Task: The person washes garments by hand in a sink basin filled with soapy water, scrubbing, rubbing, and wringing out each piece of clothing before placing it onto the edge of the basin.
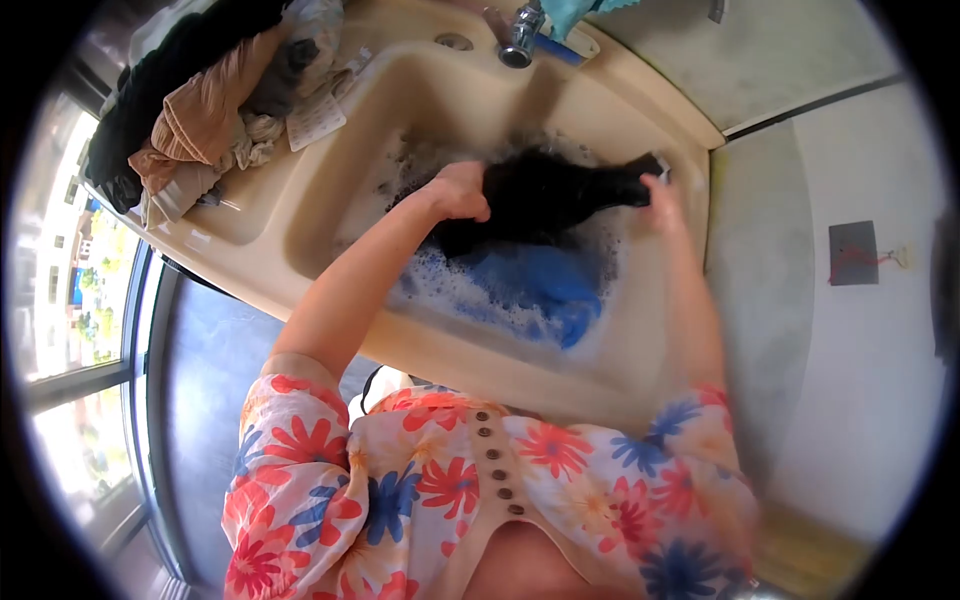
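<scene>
A black cloth (545, 195) is stretched between my two hands over the soapy water in a beige sink (440, 335). My left hand (463, 190) is closed on the cloth's left part. At the cloth's right end, my right hand (660, 200) grips it, slightly blurred. Just below the black cloth, a blue cloth (545, 285) lies partly under water among suds.
A pile of clothes, with a brown garment (205, 105) and black ones, lies on the sink's left side. A metal faucet (521, 40) juts over the back edge. A wall stands at the right, windows at the left.
</scene>
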The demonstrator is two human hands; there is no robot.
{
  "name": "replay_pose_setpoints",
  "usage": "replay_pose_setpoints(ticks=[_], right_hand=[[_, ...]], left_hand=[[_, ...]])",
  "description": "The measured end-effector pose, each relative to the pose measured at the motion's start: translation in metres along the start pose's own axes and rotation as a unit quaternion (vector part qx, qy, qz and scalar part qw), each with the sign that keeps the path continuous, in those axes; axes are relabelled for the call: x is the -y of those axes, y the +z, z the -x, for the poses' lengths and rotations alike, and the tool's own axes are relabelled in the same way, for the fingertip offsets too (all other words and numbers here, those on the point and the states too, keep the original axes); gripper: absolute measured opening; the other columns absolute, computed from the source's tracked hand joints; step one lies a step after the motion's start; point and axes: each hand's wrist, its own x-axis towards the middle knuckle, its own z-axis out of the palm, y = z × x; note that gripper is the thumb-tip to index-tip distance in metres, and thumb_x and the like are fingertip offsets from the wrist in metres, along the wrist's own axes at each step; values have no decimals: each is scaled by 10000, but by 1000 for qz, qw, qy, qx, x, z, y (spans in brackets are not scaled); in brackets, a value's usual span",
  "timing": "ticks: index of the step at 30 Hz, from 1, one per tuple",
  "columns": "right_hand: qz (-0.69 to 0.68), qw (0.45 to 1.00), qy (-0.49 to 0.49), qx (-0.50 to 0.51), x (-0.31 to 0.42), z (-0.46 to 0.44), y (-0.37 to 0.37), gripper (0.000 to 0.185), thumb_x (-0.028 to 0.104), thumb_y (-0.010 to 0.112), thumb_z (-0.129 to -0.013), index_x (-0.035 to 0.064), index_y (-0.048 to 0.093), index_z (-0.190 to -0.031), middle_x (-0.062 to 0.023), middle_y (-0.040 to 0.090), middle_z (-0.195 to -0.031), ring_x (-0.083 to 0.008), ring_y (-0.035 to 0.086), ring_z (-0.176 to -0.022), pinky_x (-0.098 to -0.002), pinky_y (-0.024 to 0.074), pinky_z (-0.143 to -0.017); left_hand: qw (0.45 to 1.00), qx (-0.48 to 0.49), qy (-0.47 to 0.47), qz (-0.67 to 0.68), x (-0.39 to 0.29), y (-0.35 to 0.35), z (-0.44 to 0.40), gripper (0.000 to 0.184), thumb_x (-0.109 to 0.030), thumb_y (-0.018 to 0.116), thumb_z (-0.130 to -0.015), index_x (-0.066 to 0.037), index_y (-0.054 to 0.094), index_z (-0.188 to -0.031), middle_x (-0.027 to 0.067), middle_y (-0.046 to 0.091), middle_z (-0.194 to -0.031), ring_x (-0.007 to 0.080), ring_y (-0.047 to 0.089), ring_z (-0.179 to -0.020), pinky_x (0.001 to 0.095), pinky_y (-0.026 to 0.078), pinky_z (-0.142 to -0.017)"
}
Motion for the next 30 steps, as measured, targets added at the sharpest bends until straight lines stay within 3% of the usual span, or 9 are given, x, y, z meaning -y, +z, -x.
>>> replay_pose_setpoints(ticks=[1, 3, 7, 10, 12, 14, 19, 24, 30], right_hand=[[80, 996, 39, 15, -4, 16, 11, 520, 151, 637, -710, 12, 441, -1171, -128, 571, -987, -205, 593, -749, -308, 504, -543], [334, 921, -174, 96, -10, 26, 19, 772, 247, 737, -625, 39, 361, -1267, -176, 511, -1138, -266, 522, -1038, -335, 446, -813], [302, 775, -479, 281, 77, 124, 74, 927, 232, 778, -544, 104, 292, -1323, -170, 420, -1257, -336, 386, -1183, -384, 345, -927], [117, 854, -381, 334, 43, 122, 109, 751, 138, 743, -579, 104, 407, -1249, -137, 517, -1149, -306, 503, -1073, -346, 401, -851], [236, 879, -323, 260, -6, 114, 132, 601, 80, 700, -605, 88, 471, -1161, -123, 564, -1089, -307, 539, -1018, -345, 426, -814], [413, 795, -377, 234, -83, 97, 146, 509, 64, 674, -617, 69, 488, -1091, -147, 580, -1047, -327, 534, -1009, -382, 428, -827], [511, 787, -270, 216, -138, 80, 154, 510, 92, 688, -595, 51, 512, -1071, -199, 582, -1003, -329, 546, -979, -397, 431, -850], [182, 920, -215, 271, 8, 82, 91, 502, -60, 602, -574, 29, 560, -1066, -79, 583, -1028, -195, 539, -985, -282, 413, -878], [22, 922, -326, 206, 245, 128, -11, 684, -127, 363, -593, -17, 379, -1267, -152, 455, -1227, -209, 522, -1041, -310, 426, -909]], left_hand=[[999, -23, 0, -26, 2, 5, -8, 619, -138, 682, -494, 43, 526, -1065, 238, 585, -968, 346, 540, -972, 365, 432, -816], [998, -39, 38, -28, -14, 1, -10, 582, -157, 673, -498, 42, 547, -1030, 236, 593, -940, 343, 552, -945, 363, 437, -805], [989, -8, 138, 54, -57, -6, -20, 515, -189, 654, -498, 44, 580, -952, 234, 603, -880, 341, 573, -881, 354, 451, -771], [988, 53, 120, 86, -54, 0, -26, 459, -200, 637, -504, 58, 590, -882, 215, 611, -824, 333, 584, -826, 343, 461, -742], [979, 32, 201, 18, -28, 5, -18, 454, -212, 635, -521, 24, 607, -907, 194, 618, -861, 334, 579, -855, 355, 456, -765], [991, 7, 78, -111, -14, 0, -4, 471, -199, 634, -586, -62, 606, -1037, 159, 611, -975, 306, 568, -929, 356, 444, -817], [998, -54, 10, 14, 29, 11, 13, 398, -164, 620, -638, -66, 611, -1024, 152, 612, -978, 282, 562, -964, 346, 438, -853], [994, -58, -41, -84, 37, 3, 7, 361, -170, 606, -662, -85, 619, -1012, 125, 608, -1010, 280, 552, -989, 353, 433, -867], [993, -52, -58, -83, 38, 3, 4, 354, -166, 592, -672, -96, 619, -1017, 108, 594, -1054, 271, 536, -1024, 352, 431, -874]])
